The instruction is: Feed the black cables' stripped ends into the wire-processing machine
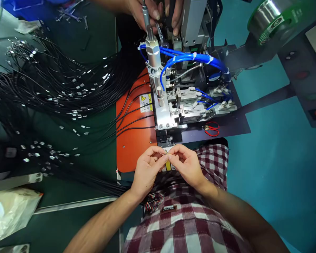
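My left hand (pixel 146 172) and my right hand (pixel 188 168) meet fingertip to fingertip in front of my body. Both are closed in a pinch around something tiny, too small to make out. Just beyond them stands a metal machine with pneumatic cylinders (pixel 160 114) and blue air tubes (pixel 192 58). Several black cables (pixel 136 118) run from the left into its side, across an orange-red plate (pixel 133 154). A yellow label (pixel 168 166) shows partly below my fingers.
Bundles of black cables with silvery ends (pixel 76 88) cover much of the green table. Red-handled snips (pixel 212 129) lie right of the machine. A co-worker's hands (pixel 149 14) hold a wrench (pixel 160 35) at its far end. A green-rimmed wire spool (pixel 272 23) overhangs the upper right.
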### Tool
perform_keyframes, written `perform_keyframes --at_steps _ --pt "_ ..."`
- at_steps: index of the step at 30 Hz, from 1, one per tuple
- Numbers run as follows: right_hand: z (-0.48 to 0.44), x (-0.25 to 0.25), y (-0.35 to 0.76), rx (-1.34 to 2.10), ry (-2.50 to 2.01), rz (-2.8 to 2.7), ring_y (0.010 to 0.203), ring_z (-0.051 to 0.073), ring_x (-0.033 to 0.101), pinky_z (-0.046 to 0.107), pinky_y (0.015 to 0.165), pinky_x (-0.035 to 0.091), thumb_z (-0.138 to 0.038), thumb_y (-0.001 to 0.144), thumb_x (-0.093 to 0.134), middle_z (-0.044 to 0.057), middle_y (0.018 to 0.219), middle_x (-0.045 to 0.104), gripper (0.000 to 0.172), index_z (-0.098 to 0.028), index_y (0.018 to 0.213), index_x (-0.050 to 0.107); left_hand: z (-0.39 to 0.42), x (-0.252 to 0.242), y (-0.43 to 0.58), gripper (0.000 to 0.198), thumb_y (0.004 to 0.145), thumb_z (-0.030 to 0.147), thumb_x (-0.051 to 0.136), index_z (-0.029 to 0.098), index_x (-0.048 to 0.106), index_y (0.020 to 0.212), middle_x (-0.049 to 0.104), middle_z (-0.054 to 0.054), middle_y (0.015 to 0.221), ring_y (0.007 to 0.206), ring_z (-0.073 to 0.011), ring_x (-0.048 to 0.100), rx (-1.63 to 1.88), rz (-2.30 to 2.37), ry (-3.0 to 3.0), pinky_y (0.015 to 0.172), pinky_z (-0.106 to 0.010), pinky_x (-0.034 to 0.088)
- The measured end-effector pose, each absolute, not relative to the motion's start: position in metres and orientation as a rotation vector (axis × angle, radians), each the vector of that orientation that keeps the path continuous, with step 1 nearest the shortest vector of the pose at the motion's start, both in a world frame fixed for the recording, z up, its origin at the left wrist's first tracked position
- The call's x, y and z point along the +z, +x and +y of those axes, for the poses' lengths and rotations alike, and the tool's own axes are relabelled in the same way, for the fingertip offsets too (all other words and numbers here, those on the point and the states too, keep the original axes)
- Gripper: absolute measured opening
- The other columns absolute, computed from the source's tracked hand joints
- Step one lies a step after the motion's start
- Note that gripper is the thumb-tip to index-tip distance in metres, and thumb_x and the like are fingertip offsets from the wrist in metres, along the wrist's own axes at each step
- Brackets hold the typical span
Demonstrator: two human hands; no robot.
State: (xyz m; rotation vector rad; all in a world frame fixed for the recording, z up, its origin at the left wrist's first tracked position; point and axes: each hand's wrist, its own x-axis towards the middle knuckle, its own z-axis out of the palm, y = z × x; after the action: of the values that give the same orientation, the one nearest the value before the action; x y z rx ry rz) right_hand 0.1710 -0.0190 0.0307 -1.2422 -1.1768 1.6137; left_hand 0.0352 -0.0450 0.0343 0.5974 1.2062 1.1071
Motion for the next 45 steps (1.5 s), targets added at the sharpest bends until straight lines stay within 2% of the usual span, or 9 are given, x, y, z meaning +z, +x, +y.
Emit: perform_keyframes --at_steps 5,7,13,17,22,25,28,36,45 --pt "-0.021 0.029 0.174 1.781 -1.214 -1.064 0.048 0.007 0.040 0.021 0.043 0.031 -0.035 0.078 0.070 -0.003 0.059 0.053 0.023 -0.016 0.072 0.060 -0.041 0.042 0.034 0.021 0.078 0.031 0.071 0.016 0.056 0.081 0.054 0.004 0.060 0.050 -0.0063 0.045 1.026 1.145 0.528 0.049 -0.019 0.035" --pt "-0.023 0.029 0.174 1.784 -1.209 -1.049 0.046 0.007 0.039 0.021 0.042 0.031 -0.035 0.078 0.070 -0.003 0.058 0.052 0.023 -0.016 0.072 0.059 -0.040 0.044 0.034 0.022 0.080 0.033 0.068 0.016 0.055 0.083 0.055 0.003 0.064 0.051 -0.0066 0.047 1.020 1.124 0.525 0.049 -0.019 0.036" --pt "-0.027 0.026 0.178 1.457 -1.206 -1.290 0.060 0.011 0.047 0.023 0.054 0.040 -0.030 0.082 0.065 0.000 0.067 0.053 0.017 -0.017 0.072 0.060 -0.043 0.041 0.037 0.024 0.081 0.033 0.068 0.016 0.052 0.082 0.053 0.002 0.079 0.049 -0.0025 0.041 1.104 1.105 0.552 0.046 -0.018 0.029" --pt "-0.024 0.024 0.180 1.702 -1.183 -1.121 0.045 0.007 0.037 0.021 0.042 0.031 -0.036 0.082 0.065 -0.006 0.055 0.045 0.022 -0.017 0.073 0.057 -0.042 0.038 0.035 0.023 0.081 0.033 0.068 0.016 0.052 0.082 0.053 0.002 0.083 0.050 -0.0020 0.041 1.091 1.100 0.592 0.047 -0.019 0.028" --pt "-0.024 0.023 0.183 1.686 -1.155 -1.148 0.045 0.007 0.038 0.020 0.041 0.031 -0.036 0.082 0.066 -0.005 0.057 0.046 0.022 -0.017 0.074 0.058 -0.038 0.041 0.027 0.032 0.079 0.035 0.070 0.019 0.055 0.101 0.056 0.002 0.079 0.052 -0.0056 0.047 0.881 1.104 0.643 0.047 -0.019 0.032" --pt "-0.025 0.023 0.183 1.619 -1.163 -1.213 0.049 0.007 0.042 0.020 0.043 0.034 -0.035 0.084 0.064 -0.003 0.062 0.049 0.021 -0.017 0.075 0.059 -0.038 0.041 0.026 0.027 0.076 0.036 0.072 0.014 0.061 0.087 0.047 0.005 0.060 0.047 -0.0042 0.037 0.816 1.152 0.666 0.044 -0.018 0.024" --pt "-0.025 0.023 0.182 1.664 -1.178 -1.187 0.048 0.007 0.041 0.020 0.043 0.034 -0.036 0.082 0.065 -0.003 0.061 0.049 0.022 -0.017 0.075 0.059 -0.040 0.039 0.027 0.025 0.074 0.036 0.073 0.014 0.061 0.077 0.043 0.007 0.052 0.044 -0.0034 0.031 0.874 1.221 0.655 0.043 -0.018 0.018" --pt "-0.017 0.026 0.180 1.798 -1.208 -1.037 0.045 0.006 0.040 0.020 0.042 0.032 -0.040 0.075 0.072 -0.004 0.058 0.051 0.026 -0.016 0.073 0.061 -0.042 0.032 0.031 0.023 0.075 0.033 0.073 0.014 0.060 0.075 0.044 0.007 0.050 0.042 -0.0026 0.032 0.965 1.211 0.586 0.042 -0.018 0.017" --pt "-0.018 0.026 0.176 1.862 -1.222 -0.935 0.044 0.006 0.038 0.021 0.042 0.031 -0.040 0.072 0.074 -0.005 0.058 0.050 0.027 -0.016 0.075 0.061 -0.041 0.033 0.035 0.020 0.077 0.027 0.073 0.013 0.058 0.077 0.053 0.004 0.067 0.043 -0.0002 0.037 1.060 1.162 0.499 0.044 -0.017 0.021"
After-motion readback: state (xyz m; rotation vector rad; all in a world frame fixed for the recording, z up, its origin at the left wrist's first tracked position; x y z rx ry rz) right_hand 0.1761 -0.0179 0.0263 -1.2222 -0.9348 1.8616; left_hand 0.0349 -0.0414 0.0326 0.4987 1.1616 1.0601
